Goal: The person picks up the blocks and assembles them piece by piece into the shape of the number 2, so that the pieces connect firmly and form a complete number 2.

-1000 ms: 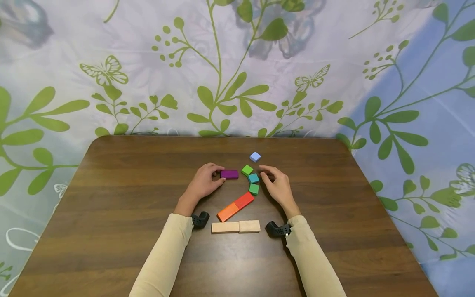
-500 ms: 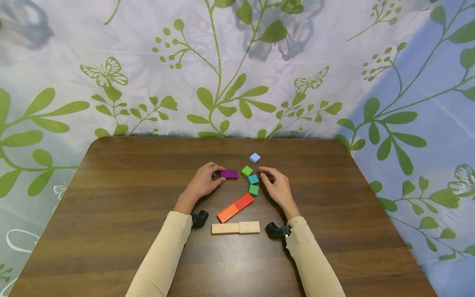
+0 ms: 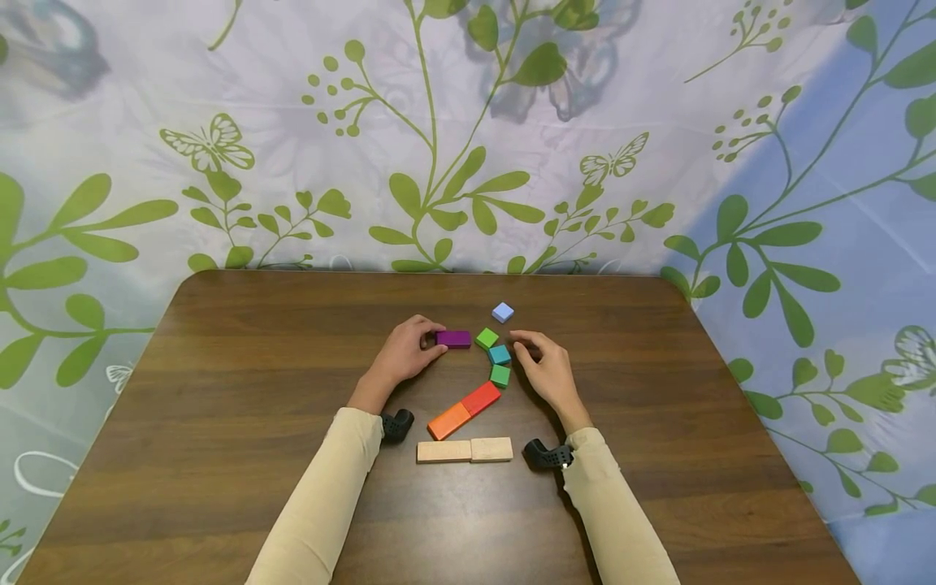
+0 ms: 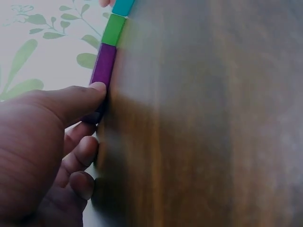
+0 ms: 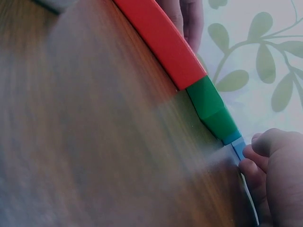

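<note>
My left hand [image 3: 405,351] pinches the left end of a purple block [image 3: 457,340] between thumb and fingers, as the left wrist view also shows. Just right of the purple block lies a light green block [image 3: 487,337]. Below that a teal block [image 3: 500,354] and a darker green block [image 3: 500,375] follow in a curve. My right hand [image 3: 547,366] rests beside the teal block, its fingers loosely bent and holding nothing. A pale blue block [image 3: 503,312] lies farther back, apart from the others.
A red block [image 3: 481,398] and an orange block [image 3: 449,421] lie end to end on a slant. Nearer me, two plain wooden blocks [image 3: 444,452] form a row. All lie on a brown table [image 3: 219,406], with a leaf-patterned cloth [image 3: 292,162] behind it.
The left hand has shifted very slightly away from me and to the right with the purple block. My right hand and the other blocks stay where they were.
</note>
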### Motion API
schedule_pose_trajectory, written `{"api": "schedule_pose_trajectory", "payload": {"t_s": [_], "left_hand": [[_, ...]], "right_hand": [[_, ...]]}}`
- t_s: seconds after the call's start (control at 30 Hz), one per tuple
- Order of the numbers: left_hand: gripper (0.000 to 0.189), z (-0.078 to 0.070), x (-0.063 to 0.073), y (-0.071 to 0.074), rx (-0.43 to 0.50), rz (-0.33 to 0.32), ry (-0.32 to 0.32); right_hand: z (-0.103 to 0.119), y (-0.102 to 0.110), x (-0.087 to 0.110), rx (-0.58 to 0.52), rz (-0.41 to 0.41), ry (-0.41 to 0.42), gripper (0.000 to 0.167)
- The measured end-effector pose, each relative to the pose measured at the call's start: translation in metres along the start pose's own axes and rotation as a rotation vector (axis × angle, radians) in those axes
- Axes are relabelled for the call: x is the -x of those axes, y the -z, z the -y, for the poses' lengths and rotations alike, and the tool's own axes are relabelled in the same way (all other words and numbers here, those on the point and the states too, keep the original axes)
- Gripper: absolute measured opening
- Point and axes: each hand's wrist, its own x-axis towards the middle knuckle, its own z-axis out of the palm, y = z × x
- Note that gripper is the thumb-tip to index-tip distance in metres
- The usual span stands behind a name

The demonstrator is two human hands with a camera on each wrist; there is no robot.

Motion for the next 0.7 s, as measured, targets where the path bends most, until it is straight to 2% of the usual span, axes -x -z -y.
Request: {"api": "schedule_pose_trajectory", "payload": {"t_s": [0.37, 0.57, 0.7], "left_hand": [[0.037, 0.0019, -0.0075, -0.0021, -0.025, -0.008, 0.014], [0.037, -0.0002, -0.0076, -0.004, -0.041, -0.023, 0.057], [0.038, -0.0012, -0.0071, -0.0046, -0.04, -0.037, 0.061]], "right_hand": [[-0.0017, 0.0002, -0.0002, 0.003, 0.009, -0.017, 0.023], [-0.002, 0.0001, 0.0001, 0.006, 0.011, -0.013, 0.023], [-0.0019, 0.0, 0.0002, 0.006, 0.008, -0.017, 0.022]]}}
